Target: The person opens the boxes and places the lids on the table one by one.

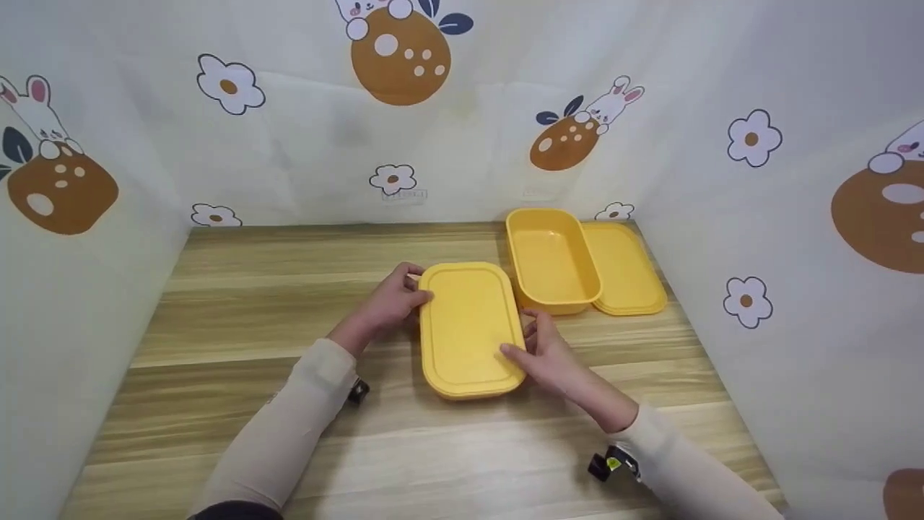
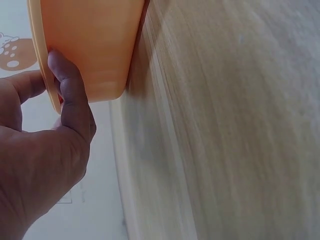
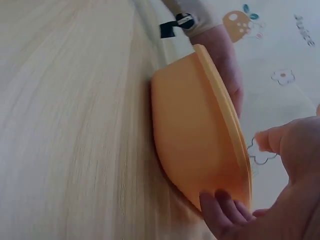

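Now left hand (image 1: 386, 302) pinches lidded yellow box (image 1: 469, 325); right hand (image 1: 554, 359) touches it

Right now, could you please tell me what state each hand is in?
Left hand: closed, pinching the lidded box by its rim.
Right hand: open at the lidded box's side, thumb apart from it.

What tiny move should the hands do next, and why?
Maybe press the flat, rounded yellow plastic lid down along its edge: it covers the deep yellow plastic box, the left hand pinches its rim, and the right hand is at the opposite edge. I can't tell whether it's fully snapped on.
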Motion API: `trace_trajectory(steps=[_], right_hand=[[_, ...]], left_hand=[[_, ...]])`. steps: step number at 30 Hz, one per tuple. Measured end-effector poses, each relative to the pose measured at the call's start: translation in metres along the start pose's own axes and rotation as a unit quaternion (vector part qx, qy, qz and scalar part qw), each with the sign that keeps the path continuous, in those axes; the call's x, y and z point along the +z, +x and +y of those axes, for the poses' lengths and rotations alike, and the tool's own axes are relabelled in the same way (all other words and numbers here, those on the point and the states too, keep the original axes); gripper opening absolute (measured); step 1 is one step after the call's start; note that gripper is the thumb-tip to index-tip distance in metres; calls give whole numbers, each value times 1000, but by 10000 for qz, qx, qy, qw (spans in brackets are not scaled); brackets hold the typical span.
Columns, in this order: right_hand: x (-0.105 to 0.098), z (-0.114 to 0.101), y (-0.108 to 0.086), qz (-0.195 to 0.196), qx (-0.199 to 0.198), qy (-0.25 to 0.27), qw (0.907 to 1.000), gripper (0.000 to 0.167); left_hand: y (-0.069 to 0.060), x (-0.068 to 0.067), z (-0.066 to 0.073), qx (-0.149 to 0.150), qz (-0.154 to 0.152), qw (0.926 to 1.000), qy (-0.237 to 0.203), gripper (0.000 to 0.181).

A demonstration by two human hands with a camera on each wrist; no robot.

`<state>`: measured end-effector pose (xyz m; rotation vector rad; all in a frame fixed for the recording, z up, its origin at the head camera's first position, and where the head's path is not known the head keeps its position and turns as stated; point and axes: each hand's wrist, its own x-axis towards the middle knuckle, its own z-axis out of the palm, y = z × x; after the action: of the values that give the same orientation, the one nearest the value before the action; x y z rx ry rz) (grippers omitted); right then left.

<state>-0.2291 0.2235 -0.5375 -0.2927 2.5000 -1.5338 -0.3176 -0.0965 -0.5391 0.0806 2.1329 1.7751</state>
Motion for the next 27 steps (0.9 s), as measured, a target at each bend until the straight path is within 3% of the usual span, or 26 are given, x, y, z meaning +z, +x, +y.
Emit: trace_trajectory(steps=[4, 9, 17, 27], right_hand=[[6, -4, -5, 184, -491, -1154, 9919, 102], [12, -6, -6, -18, -597, -1973, 9785, 130], [15, -2, -6, -614, -625, -2650, 9603, 142], [18, -2, -7, -616, -711, -3157, 9442, 148]], left_hand=[[0, 0, 0, -23, 29, 10000, 1, 48], [2, 1, -1, 35, 35, 10000, 43, 49], [3, 1, -2, 65, 59, 9999, 94, 50], [4, -2, -4, 113, -27, 9999, -6, 49]])
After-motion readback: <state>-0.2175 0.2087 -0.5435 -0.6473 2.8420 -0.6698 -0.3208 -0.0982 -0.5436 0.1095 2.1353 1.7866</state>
